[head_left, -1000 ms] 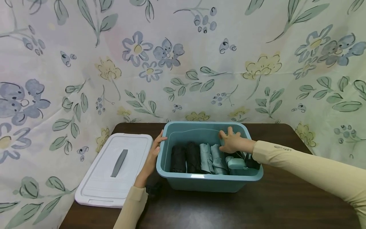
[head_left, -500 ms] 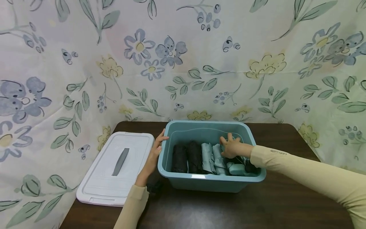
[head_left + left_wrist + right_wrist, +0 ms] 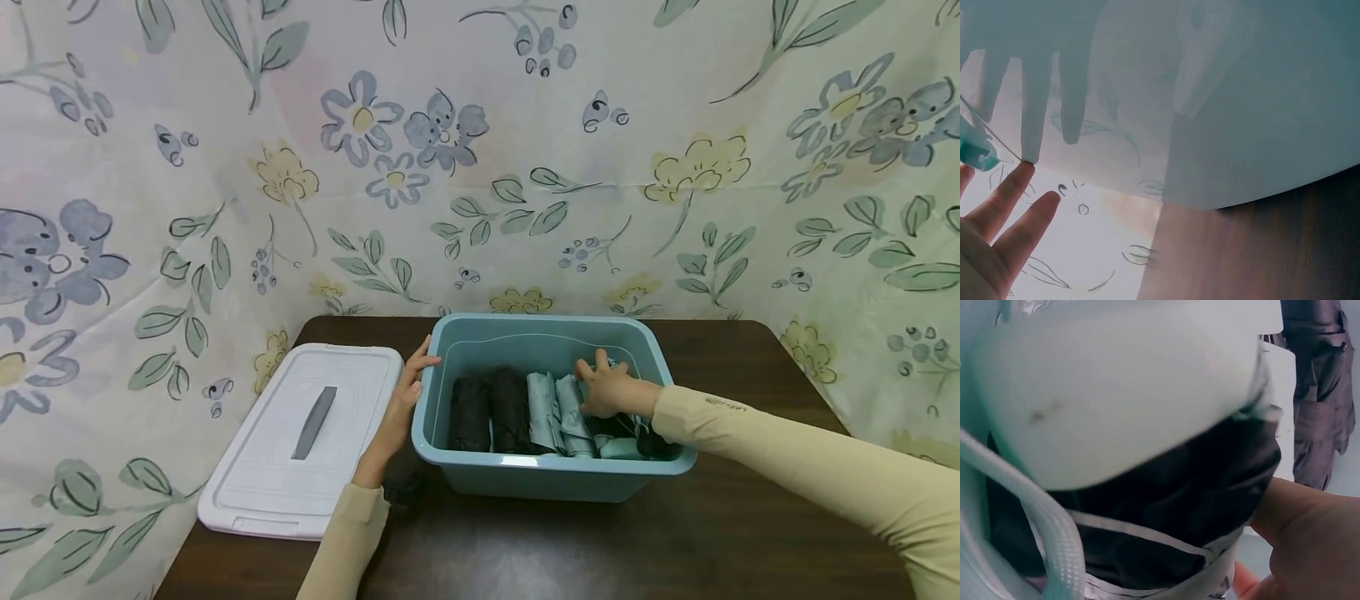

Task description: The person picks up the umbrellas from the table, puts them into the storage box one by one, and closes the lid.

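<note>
A teal plastic storage bin point(image 3: 525, 487) holds two black folded umbrellas point(image 3: 470, 414) and two light-blue ones point(image 3: 545, 414) side by side. At its right end lies a dark folded umbrella point(image 3: 1191, 469) with a pale teal handle point(image 3: 1129, 394) and a looped cord strap point(image 3: 1063, 544). My right hand point(image 3: 611, 392) is on this umbrella, fingers spread toward the far wall; the thumb reaches down beside the neighbouring light-blue umbrella. My left hand point(image 3: 405, 404) touches the bin's left side at the rim with nearly straight fingers point(image 3: 1038, 215). The right palm's contact is hidden.
A white lid point(image 3: 300, 442) with a grey handle point(image 3: 313, 427) lies on the dark wooden table point(image 3: 540, 550), left of the bin. A flowered cloth point(image 3: 517, 167) hangs right behind the table.
My right hand has moved slightly lower inside the bin. Less of the teal handle shows beneath it. The left hand stays at the bin's left side.
</note>
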A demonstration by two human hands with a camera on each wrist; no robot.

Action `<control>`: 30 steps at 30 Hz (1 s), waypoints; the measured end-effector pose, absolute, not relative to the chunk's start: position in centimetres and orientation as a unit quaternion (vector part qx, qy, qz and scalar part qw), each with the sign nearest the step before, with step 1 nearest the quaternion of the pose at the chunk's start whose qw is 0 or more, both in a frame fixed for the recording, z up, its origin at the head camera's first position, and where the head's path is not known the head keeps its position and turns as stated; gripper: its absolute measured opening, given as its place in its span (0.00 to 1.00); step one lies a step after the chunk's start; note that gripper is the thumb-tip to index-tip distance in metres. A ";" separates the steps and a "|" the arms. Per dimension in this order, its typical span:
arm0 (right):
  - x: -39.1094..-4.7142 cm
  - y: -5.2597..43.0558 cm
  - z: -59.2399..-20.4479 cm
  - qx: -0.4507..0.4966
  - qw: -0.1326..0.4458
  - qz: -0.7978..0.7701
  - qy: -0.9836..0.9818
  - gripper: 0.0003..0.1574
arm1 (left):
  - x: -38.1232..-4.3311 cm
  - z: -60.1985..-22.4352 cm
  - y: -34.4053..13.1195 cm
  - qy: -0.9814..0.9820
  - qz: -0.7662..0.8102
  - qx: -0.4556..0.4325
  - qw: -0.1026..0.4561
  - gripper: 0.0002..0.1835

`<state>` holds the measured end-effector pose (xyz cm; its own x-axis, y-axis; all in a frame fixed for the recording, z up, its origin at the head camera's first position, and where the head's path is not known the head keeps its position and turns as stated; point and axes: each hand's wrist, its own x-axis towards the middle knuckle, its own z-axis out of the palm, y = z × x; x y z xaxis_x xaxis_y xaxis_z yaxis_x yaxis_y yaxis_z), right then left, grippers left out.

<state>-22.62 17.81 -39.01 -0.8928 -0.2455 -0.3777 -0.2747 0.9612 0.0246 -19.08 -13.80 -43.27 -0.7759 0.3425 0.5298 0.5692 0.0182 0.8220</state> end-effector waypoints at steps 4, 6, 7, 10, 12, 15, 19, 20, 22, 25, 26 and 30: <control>-22.7 17.8 -39.2 -0.129 0.188 0.043 0.973 0.28 | -19.1 -43.3 -13.8 -0.706 -0.623 -0.323 0.090 0.23; -22.7 17.8 -39.2 -0.126 0.192 0.038 0.973 0.28 | -19.1 -43.3 -13.8 -0.706 -0.626 -0.321 0.087 0.23; -22.8 17.9 -39.2 -0.125 0.193 0.035 0.973 0.28 | -19.1 -43.3 -13.8 -0.705 -0.627 -0.320 0.087 0.23; -22.8 17.9 -39.3 -0.125 0.195 0.022 0.973 0.28 | -19.1 -43.3 -13.8 -0.705 -0.628 -0.317 0.088 0.23; -22.8 17.9 -39.3 -0.127 0.195 0.018 0.972 0.28 | -19.1 -43.3 -13.8 -0.704 -0.628 -0.318 0.090 0.23; -22.8 17.9 -39.3 -0.129 0.197 0.021 0.972 0.29 | -19.0 -43.3 -13.8 -0.704 -0.627 -0.322 0.093 0.23; -22.9 18.0 -39.2 -0.127 0.202 0.019 0.971 0.29 | -19.0 -43.3 -13.8 -0.704 -0.627 -0.321 0.093 0.23; -22.9 17.9 -39.2 -0.126 0.203 0.018 0.971 0.29 | -19.0 -43.2 -13.8 -0.704 -0.627 -0.321 0.093 0.23; -22.9 18.0 -39.1 -0.122 0.208 0.013 0.970 0.28 | -19.0 -43.3 -13.8 -0.704 -0.627 -0.321 0.092 0.23; -22.9 18.0 -39.0 -0.118 0.213 0.014 0.970 0.28 | -19.1 -43.3 -13.7 -0.702 -0.629 -0.321 0.089 0.23; -22.9 18.0 -39.0 -0.119 0.214 0.018 0.969 0.27 | -19.1 -43.3 -13.7 -0.702 -0.630 -0.321 0.088 0.23; -22.8 18.0 -38.8 -0.144 0.207 0.048 0.967 0.27 | -19.1 -43.3 -13.7 -0.701 -0.631 -0.320 0.088 0.23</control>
<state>-22.84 17.96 -38.81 -0.8733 -0.2577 -0.4134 -0.2975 0.9541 0.0338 -19.08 -13.66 -43.27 -0.7795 0.3379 0.5275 0.5602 -0.0009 0.8284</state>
